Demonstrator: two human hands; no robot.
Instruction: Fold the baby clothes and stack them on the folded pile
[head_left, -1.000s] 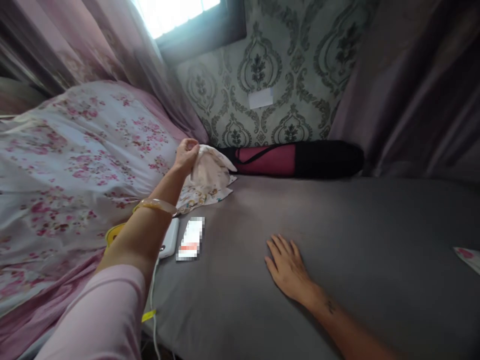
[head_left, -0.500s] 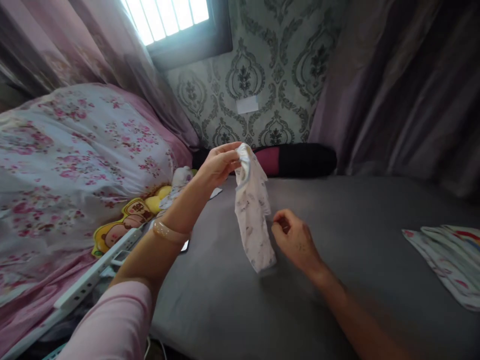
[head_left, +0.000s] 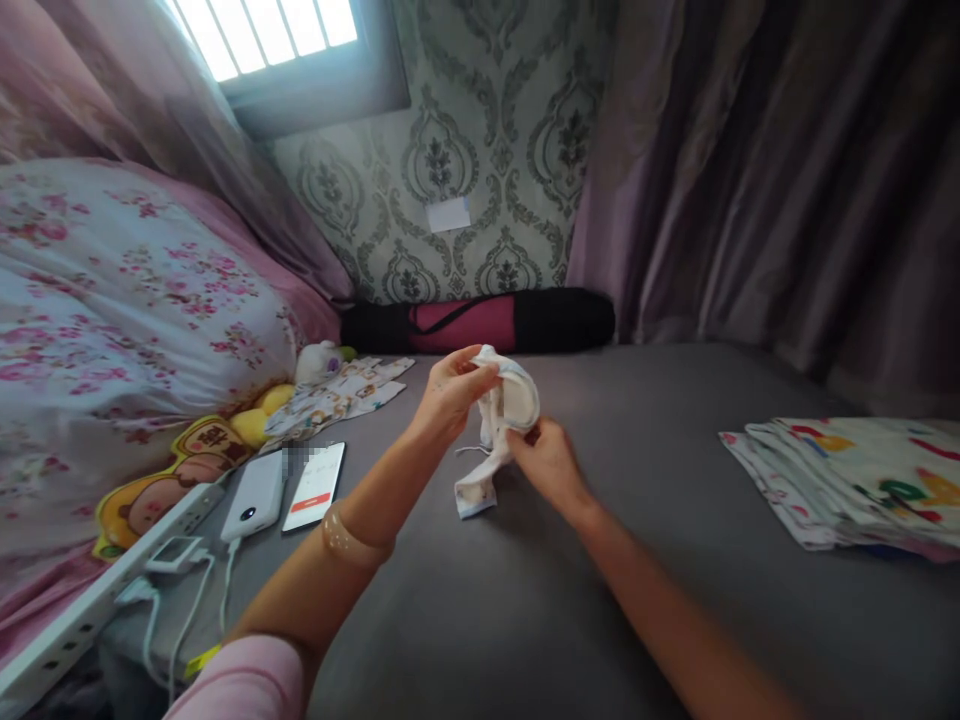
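Garment (head_left: 520,400), beneath left grip (head_left: 450,392), against right grip (head_left: 551,462)

Dim room, white glare from the upper-left window (head_left: 262,40), deep shadow in the right-hand curtain (head_left: 750,180), softened edges.

We face a bright, barred window (head_left: 289,45)
Before us, a scroll-patterned wall (head_left: 495,130) stands between pinkish curtains (head_left: 705,190), beyond a grey bed (head_left: 645,440).
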